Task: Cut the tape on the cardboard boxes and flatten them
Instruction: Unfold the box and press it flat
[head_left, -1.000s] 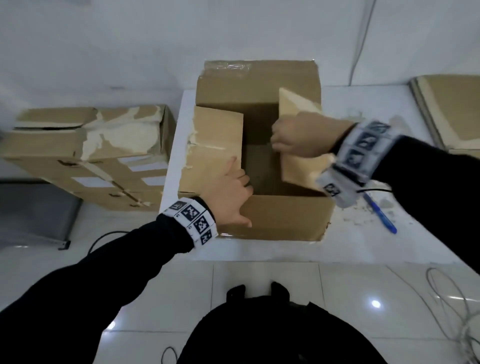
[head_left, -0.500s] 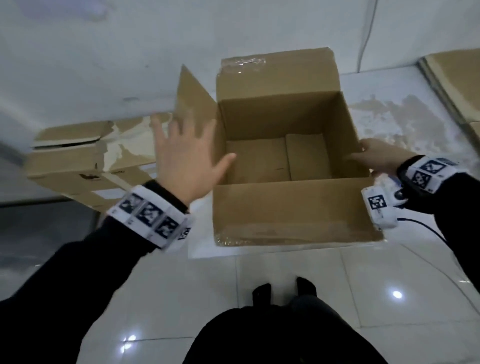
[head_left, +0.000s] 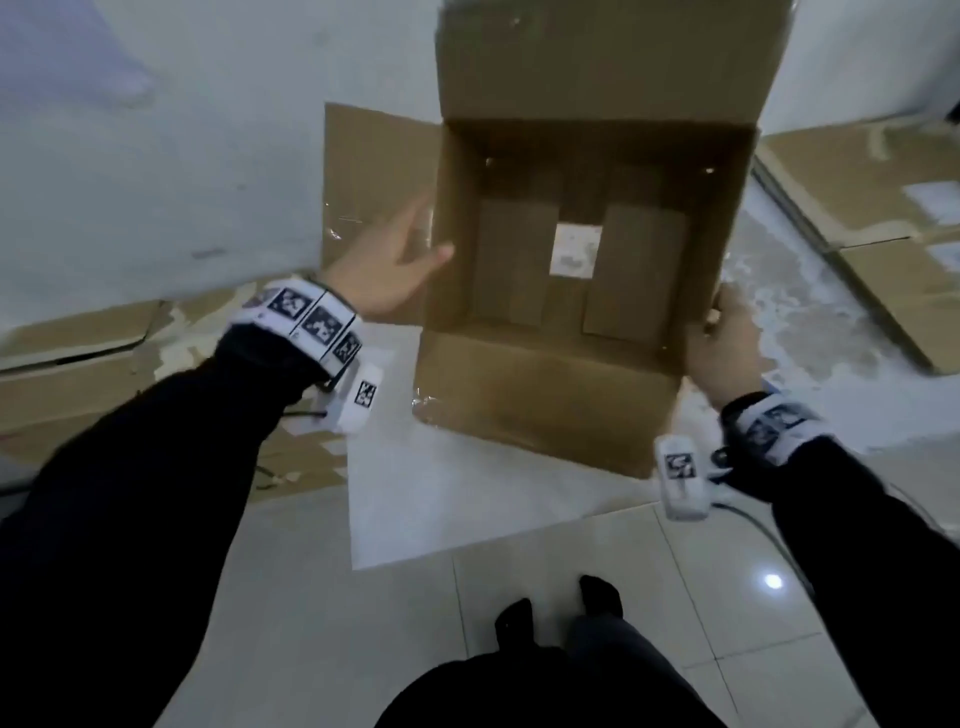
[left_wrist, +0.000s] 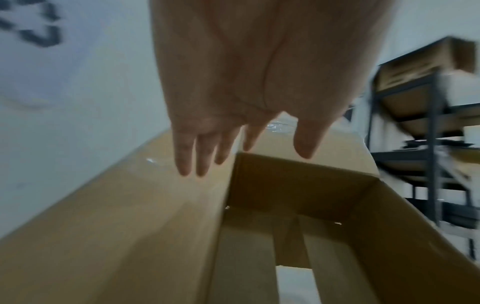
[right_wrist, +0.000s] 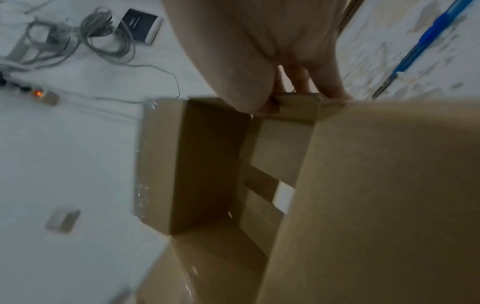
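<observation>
Gripping the open cardboard box (head_left: 545, 395) at its right rim, right hand (head_left: 719, 345) pinching; left hand (head_left: 387, 270) spread flat, fingers (left_wrist: 185, 158) released over the side flap (head_left: 374, 171).
Box tilts off the white worktop (head_left: 405, 499); one-handed, it could swing or drop. Bottom flaps gape already. Blue utility knife (right_wrist: 426, 45) lies just beside; flattened cardboard (head_left: 883, 218) crowds the right.

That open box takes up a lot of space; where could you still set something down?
Bare white tabletop lies in front of the open box, by the left hand. Right of the right hand, the flattened cardboard crowds the table.
</observation>
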